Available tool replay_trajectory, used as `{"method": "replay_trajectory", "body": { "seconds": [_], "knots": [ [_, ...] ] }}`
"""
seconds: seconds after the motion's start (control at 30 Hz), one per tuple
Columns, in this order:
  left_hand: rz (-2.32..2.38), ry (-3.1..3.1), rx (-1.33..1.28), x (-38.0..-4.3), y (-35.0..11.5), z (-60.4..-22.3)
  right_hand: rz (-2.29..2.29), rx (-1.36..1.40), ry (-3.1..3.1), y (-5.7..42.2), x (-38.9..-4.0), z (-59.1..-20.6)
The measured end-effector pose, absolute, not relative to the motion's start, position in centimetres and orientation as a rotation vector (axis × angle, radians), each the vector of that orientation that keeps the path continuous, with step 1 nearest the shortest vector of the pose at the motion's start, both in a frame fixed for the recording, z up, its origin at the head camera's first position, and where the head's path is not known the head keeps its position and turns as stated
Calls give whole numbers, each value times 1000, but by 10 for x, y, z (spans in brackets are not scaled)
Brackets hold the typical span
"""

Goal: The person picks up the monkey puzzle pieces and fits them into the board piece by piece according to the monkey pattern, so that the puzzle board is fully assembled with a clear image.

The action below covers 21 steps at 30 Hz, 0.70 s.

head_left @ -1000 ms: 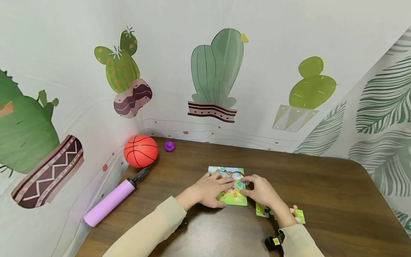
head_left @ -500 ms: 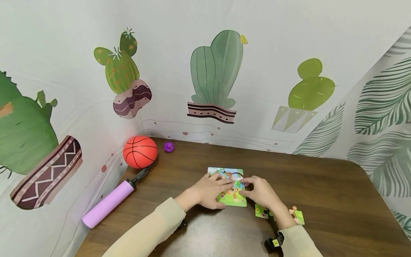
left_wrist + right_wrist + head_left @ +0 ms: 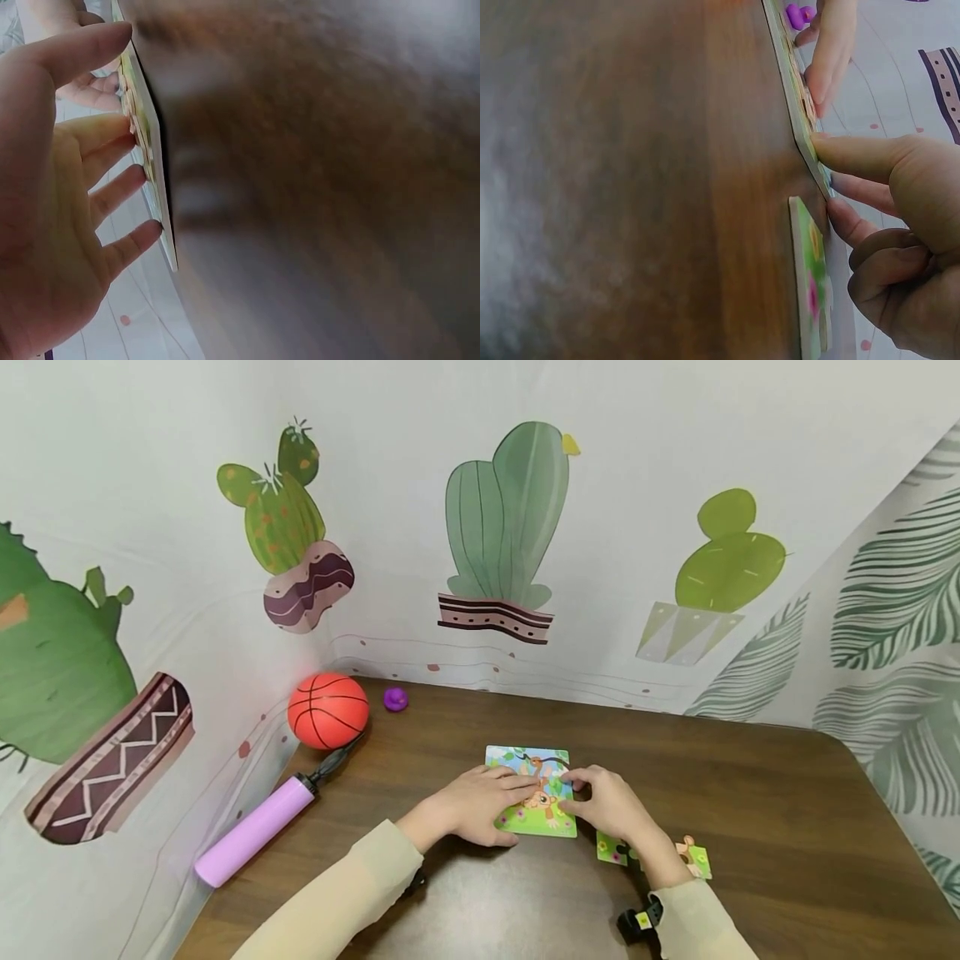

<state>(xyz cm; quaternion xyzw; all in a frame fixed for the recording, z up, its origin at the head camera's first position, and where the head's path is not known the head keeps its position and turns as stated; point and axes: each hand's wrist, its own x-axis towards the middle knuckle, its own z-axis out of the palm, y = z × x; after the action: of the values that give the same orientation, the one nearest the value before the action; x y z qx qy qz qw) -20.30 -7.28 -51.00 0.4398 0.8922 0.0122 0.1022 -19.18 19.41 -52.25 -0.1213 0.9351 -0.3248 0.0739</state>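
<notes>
A square jigsaw puzzle point(image 3: 540, 824) with a monkey picture lies on the table in the head view. My left hand point(image 3: 482, 806) rests on its left part with fingers straight, covering some of the picture. In the left wrist view, the left fingertips point(image 3: 152, 226) touch the puzzle's top. My right hand point(image 3: 611, 806) is at the right edge, its thumb and index finger set around a piece there; the piece is largely hidden. The right wrist view shows the thumb point(image 3: 855, 154) on the edge and the outer fingers curled. Loose green puzzle pieces point(image 3: 611, 849) lie beside the right wrist.
Another loose piece point(image 3: 699, 862) lies right of the right forearm. A red basketball point(image 3: 327, 711), a small purple rubber duck point(image 3: 395, 699) and a lilac hand pump point(image 3: 257, 832) stand or lie at the left. A cactus-print cloth point(image 3: 615, 452) hangs behind the table point(image 3: 795, 802).
My left hand has slid slightly left across the puzzle, uncovering more of the picture. The right hand keeps its place at the right edge.
</notes>
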Motion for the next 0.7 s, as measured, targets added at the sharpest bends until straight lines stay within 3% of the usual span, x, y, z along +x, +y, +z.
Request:
{"method": "replay_trajectory", "body": {
  "seconds": [0.7],
  "knots": [
    [-14,2639,1315,-203,-70,-506,-938,-369,2808,193,-194,-523]
  ]
}}
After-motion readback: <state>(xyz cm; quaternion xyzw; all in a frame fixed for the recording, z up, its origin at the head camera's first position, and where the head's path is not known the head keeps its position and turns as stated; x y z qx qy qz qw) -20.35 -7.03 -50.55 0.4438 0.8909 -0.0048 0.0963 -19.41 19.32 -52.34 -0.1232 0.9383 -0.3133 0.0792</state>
